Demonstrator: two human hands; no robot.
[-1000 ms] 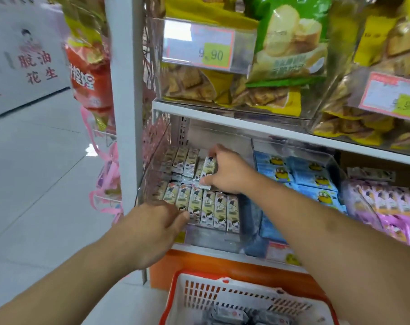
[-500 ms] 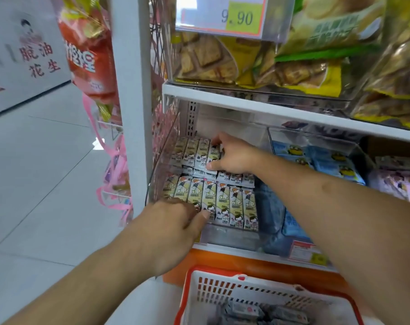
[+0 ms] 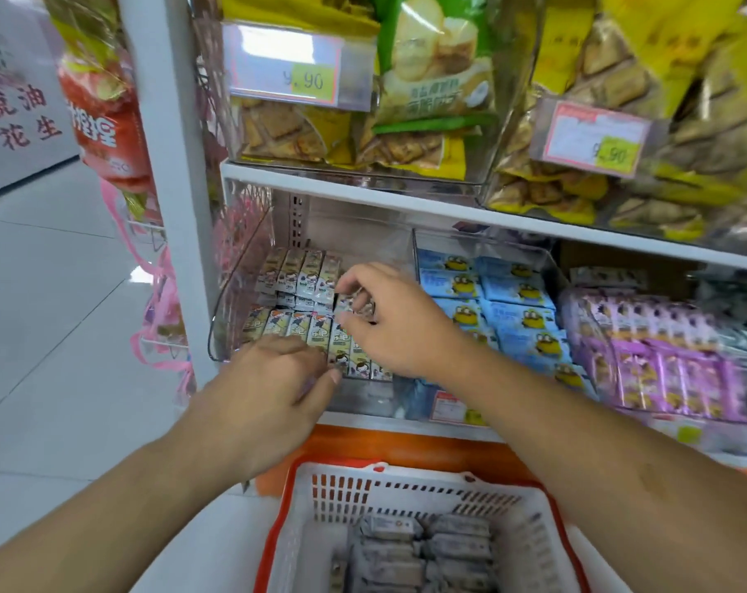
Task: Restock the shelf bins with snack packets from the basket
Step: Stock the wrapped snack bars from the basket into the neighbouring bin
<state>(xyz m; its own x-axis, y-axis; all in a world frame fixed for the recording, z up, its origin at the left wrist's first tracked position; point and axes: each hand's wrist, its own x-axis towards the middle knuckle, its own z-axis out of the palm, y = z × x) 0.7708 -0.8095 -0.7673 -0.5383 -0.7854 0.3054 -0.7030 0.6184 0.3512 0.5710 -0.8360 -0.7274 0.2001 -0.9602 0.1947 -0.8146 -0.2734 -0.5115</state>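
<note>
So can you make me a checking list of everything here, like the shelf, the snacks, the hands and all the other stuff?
Surface: white shelf with a clear bin below it.
Job's things: small snack packets in rows in that bin; more packets in the red and white basket.
Clutter: blue packets, purple packets, yellow biscuit bags, price tag.
Grips: left hand rests on the front row; right hand pinches a packet.
Cables: nothing seen.
Surroundings: pale tiled floor, hanging red bag.

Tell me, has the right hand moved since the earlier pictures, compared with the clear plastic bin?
Yes. The right hand has pulled back from the rear packet row of the clear plastic bin toward its front row.
</note>
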